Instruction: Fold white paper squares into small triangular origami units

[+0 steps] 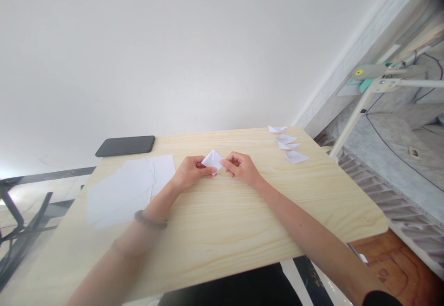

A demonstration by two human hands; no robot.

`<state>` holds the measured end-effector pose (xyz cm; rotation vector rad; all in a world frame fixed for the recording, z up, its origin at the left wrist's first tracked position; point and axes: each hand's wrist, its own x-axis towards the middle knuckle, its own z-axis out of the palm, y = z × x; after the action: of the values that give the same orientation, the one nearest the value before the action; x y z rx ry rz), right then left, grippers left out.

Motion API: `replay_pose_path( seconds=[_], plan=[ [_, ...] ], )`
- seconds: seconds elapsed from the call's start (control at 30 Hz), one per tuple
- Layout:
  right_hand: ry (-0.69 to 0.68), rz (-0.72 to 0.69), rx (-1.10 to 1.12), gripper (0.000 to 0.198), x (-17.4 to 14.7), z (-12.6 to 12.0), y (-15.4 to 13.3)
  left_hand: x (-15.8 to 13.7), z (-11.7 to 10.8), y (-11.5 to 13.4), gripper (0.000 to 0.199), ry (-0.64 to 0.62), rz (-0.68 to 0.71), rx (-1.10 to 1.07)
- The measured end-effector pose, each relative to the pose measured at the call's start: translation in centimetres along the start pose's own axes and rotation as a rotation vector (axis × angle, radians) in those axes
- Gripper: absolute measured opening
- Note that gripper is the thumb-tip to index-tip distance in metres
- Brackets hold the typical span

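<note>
A small diamond-shaped piece of folded white paper (212,159) is held between my two hands, above the middle of the wooden table (222,222). My left hand (192,171) pinches its left and lower side, thumb on the near face. At its right corner, my right hand (240,167) grips the paper between thumb and fingertips. A crease runs down from the top point. Fingers cover part of the paper's lower edge.
White paper sheets (120,192) lie overlapping on the left, partly beneath my left forearm. Behind them rests a dark phone (125,146). Several folded paper pieces (296,157) sit at the back right. A white wall (194,56) stands behind the table, and a white metal frame (357,116) rises to the right.
</note>
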<state>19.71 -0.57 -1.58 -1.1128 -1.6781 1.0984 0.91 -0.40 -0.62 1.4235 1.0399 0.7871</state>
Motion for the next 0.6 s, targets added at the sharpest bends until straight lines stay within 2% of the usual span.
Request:
replay_pose_path(
  seconds=[0.2,0.37,0.6],
  plan=[
    [-0.009,0.006,0.031,0.032,0.04,-0.05,0.04,0.07,0.01,-0.20,0.033,-0.027,0.002,-0.026],
    [0.051,-0.010,-0.024,0.032,0.05,0.06,0.29,0.08,0.09,-0.13,0.038,-0.002,-0.013,-0.048],
    [0.046,-0.017,-0.044,0.032,0.11,0.04,0.32,0.20,0.09,0.11,0.039,0.026,-0.088,-0.161]
  ],
)
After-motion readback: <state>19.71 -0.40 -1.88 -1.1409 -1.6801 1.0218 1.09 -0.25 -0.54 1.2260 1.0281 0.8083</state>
